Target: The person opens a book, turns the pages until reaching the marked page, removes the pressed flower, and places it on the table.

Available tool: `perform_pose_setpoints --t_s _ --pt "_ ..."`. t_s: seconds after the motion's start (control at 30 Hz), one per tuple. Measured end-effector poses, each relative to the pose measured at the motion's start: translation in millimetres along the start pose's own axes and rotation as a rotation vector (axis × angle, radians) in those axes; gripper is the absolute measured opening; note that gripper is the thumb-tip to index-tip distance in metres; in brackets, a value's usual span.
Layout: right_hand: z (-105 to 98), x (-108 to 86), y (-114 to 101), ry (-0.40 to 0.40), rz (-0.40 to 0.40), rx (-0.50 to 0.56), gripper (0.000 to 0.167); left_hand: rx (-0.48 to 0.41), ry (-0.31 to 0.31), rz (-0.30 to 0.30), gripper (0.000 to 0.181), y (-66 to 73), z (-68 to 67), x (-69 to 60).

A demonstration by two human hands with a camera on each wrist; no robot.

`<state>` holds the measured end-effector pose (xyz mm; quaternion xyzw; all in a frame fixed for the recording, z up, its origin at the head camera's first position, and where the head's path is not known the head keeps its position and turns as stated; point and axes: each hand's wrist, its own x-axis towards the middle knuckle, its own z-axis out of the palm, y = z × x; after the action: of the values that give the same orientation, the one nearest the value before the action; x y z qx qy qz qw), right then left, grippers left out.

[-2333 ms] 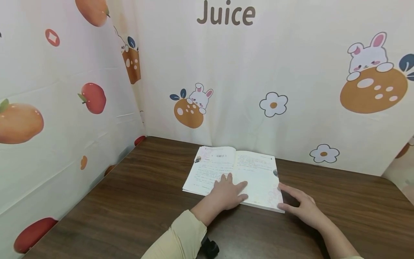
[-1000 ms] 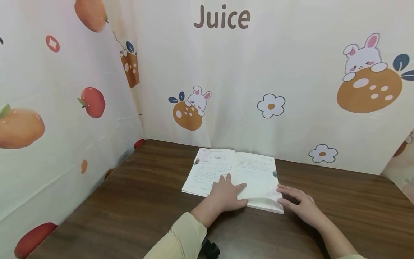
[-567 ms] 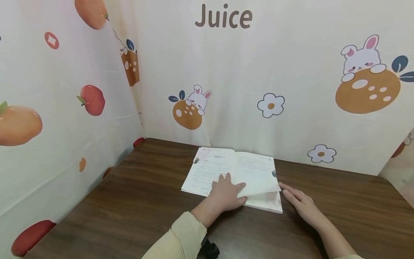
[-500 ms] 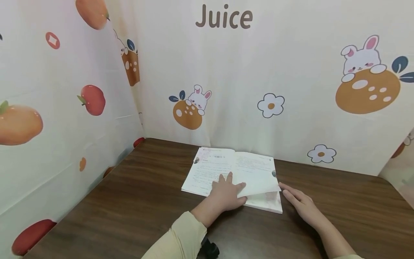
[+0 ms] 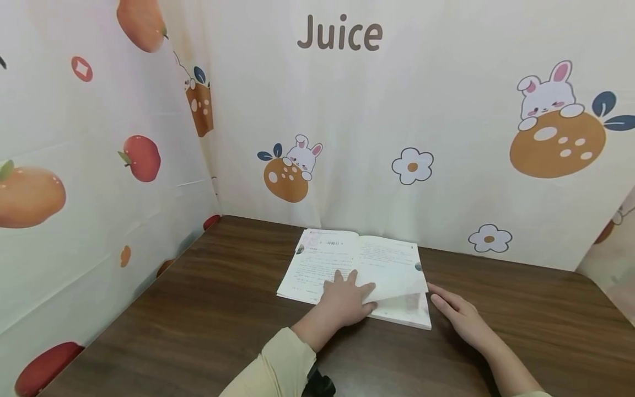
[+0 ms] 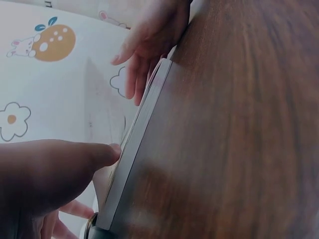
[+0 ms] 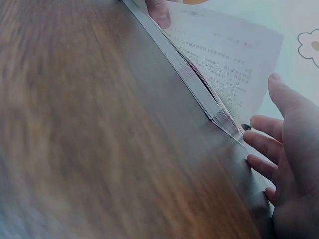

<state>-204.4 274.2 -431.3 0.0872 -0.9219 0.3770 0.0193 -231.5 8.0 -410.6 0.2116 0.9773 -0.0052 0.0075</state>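
An open book [image 5: 317,264] with printed pages lies on the dark wooden table, near its far edge. My left hand [image 5: 344,300] rests with spread fingers across the lower middle of the book, its thumb by the near edge. At the book's right edge is my right hand [image 5: 462,317], fingers extended. A right-hand page [image 5: 394,270] stands raised at its near corner, and another page shows beneath it. In the right wrist view the right hand's thumb is apart from its fingers [image 7: 264,147], which are at the book's corner. Contact with the raised page is hard to tell.
A light curtain [image 5: 367,121] printed with fruit, rabbits and flowers hangs behind the table [image 5: 198,320] and along its left side. A small black device [image 5: 319,383] sits under the left wrist.
The near corner of the right-hand page has risen and shifted away, uncovering the page below. My right thumb has moved from the book's corner toward its fingers. The left hand stays in place.
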Motion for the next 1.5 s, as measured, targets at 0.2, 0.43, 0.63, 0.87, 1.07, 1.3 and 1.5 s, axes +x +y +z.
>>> perform_pose_setpoints --t_s 0.2,0.43,0.63,0.87,1.07,1.3,1.5 --pt "0 0.5 1 -0.001 0.007 -0.010 0.050 0.034 0.031 -0.013 0.050 1.9 0.6 0.8" --pt "0 1.2 2 0.002 0.001 -0.012 0.050 0.026 0.141 -0.036 0.046 1.9 -3.1 3.3" --pt "1 1.0 -1 -0.010 0.015 -0.010 0.052 0.069 0.362 0.011 0.037 -7.1 -10.1 6.8" --pt "1 1.5 -2 -0.013 0.009 -0.018 0.052 0.060 0.737 0.075 0.025 -25.5 -23.5 7.0" --pt "1 1.5 -2 -0.015 0.012 -0.016 0.052 -0.266 0.768 0.002 0.027 -44.3 -35.9 6.4" --pt "1 1.9 -1 -0.010 0.001 0.002 0.051 -0.684 0.579 -0.178 0.022 -77.3 -55.9 1.1" --pt "2 1.9 1 -0.004 -0.005 0.012 0.051 -0.630 0.404 -0.243 0.019 -106.9 -62.8 -4.6"
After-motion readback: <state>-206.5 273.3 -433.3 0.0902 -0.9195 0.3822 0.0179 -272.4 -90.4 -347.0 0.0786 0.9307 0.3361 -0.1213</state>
